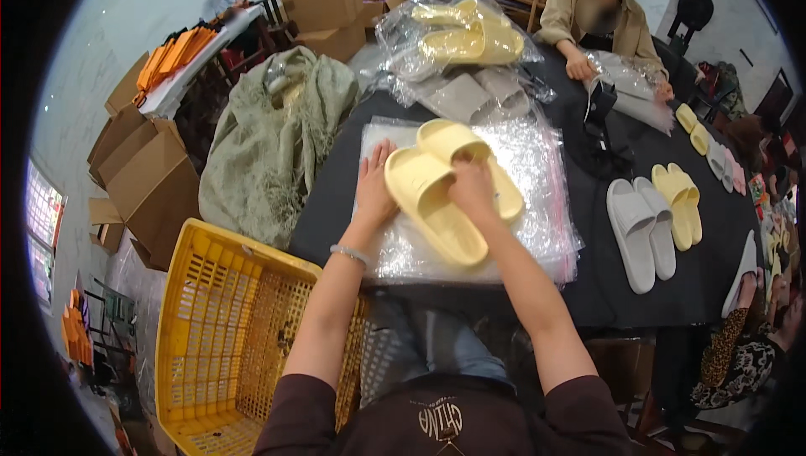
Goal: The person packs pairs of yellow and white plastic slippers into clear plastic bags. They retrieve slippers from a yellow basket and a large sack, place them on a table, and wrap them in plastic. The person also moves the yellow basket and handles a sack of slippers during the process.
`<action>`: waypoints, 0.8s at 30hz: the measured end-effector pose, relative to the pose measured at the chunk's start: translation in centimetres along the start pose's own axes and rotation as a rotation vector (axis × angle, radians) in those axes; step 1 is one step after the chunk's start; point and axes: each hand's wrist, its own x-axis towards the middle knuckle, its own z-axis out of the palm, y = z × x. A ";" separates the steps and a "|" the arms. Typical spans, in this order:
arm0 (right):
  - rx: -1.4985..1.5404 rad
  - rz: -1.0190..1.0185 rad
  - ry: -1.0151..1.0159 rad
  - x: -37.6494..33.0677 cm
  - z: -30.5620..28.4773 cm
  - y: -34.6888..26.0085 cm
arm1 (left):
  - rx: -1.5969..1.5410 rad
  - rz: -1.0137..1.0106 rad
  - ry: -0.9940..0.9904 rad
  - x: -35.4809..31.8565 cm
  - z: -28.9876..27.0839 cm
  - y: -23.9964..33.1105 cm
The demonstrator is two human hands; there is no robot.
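A pair of pale yellow slide slippers [428, 204] is in the grip of my right hand [473, 191], over a stack of clear plastic bags [537, 246]. Some of the right fingers are hidden inside the slippers' straps. My left hand [374, 186] lies with its fingers stretched out on the bags, right beside the nearer slipper's toe. Just beyond the stack, grey slippers [462, 96] in clear plastic rest on the black table, with bagged yellow slippers [474, 43] behind them.
A yellow plastic basket [227, 322] stands left of my legs, below a green woven sack [277, 137]. To the right on the table are grey slippers [640, 229] and yellow slippers [677, 204]. Across the table a person [604, 19] handles a plastic bag near a black stand [600, 112].
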 end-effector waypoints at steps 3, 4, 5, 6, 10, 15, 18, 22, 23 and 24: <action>-0.060 0.083 0.011 0.8 -0.8 2.1 | -0.070 -0.066 0.009 0.0 0.0 -0.2; -0.111 0.097 0.042 0.9 -1.1 3.0 | -0.075 -0.089 -0.008 0.0 -0.2 0.0; -0.159 0.107 0.072 1.1 -1.5 3.9 | -0.070 -0.107 0.010 -0.1 -0.2 -0.1; -0.174 0.161 0.079 1.3 -2.0 5.3 | -0.070 -0.124 0.027 -0.1 0.0 -0.2; -0.229 0.404 0.100 1.3 -4.3 10.0 | -0.081 -0.204 0.047 0.3 0.1 0.1; -0.282 0.535 0.034 1.0 -9.0 10.5 | -0.099 -0.207 -0.004 0.4 0.1 0.2; -0.300 0.394 0.159 1.2 -11.3 6.5 | -0.077 -0.210 -0.009 0.2 -0.3 0.2; -0.148 0.189 0.153 -0.2 -8.5 -1.9 | 0.017 -0.163 -0.016 0.3 0.4 -0.2; -0.094 0.209 0.057 -1.3 -7.2 -4.3 | 0.132 -0.125 -0.024 0.1 1.3 -1.2; -0.063 0.195 -0.063 -2.2 -5.8 -5.7 | 0.094 -0.095 0.019 0.3 2.3 -2.2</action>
